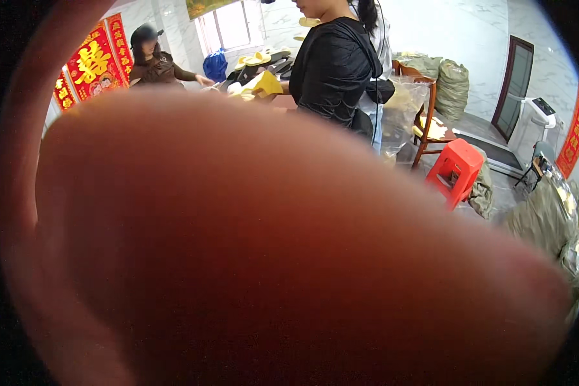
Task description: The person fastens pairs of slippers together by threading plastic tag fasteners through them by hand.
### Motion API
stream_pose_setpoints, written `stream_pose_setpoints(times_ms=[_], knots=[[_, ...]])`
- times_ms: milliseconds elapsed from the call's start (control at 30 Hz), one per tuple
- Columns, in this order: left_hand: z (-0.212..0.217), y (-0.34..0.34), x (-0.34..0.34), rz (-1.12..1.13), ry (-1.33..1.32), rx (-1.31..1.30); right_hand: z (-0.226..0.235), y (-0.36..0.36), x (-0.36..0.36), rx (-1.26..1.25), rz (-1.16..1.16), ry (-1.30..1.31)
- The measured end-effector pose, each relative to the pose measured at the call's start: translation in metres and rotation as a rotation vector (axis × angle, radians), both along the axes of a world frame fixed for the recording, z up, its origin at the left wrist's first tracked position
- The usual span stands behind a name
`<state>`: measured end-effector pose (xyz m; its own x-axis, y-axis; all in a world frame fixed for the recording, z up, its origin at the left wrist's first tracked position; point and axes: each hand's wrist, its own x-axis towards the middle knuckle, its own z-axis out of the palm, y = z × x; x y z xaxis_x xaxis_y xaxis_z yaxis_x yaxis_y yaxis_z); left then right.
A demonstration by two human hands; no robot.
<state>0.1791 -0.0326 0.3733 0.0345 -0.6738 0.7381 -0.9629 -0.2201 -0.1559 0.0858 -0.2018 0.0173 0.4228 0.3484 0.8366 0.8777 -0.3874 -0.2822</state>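
Blurred fingers (270, 225) across most of the view

Spread or pressed together, left hand or right, I cannot tell. Nearest beyond their upper edge, at right, stands a red stool (463, 161), with a wooden chair (429, 106) and a stuffed sack (453, 90) behind it. Farther off, a co-worker (336, 64) in black has a hand at a yellow piece (263, 83)
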Motion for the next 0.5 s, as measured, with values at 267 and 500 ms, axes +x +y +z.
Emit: stream_pose_setpoints(times_ms=[267,500], knots=[[0.006,0.012,0.000,0.076,-0.079,0.037,-0.001,0.001,0.005,-0.004,0.011,-0.007],[0.010,0.018,0.004,0.132,-0.142,0.081,-0.002,0.001,0.003,-0.017,0.002,0.002]])
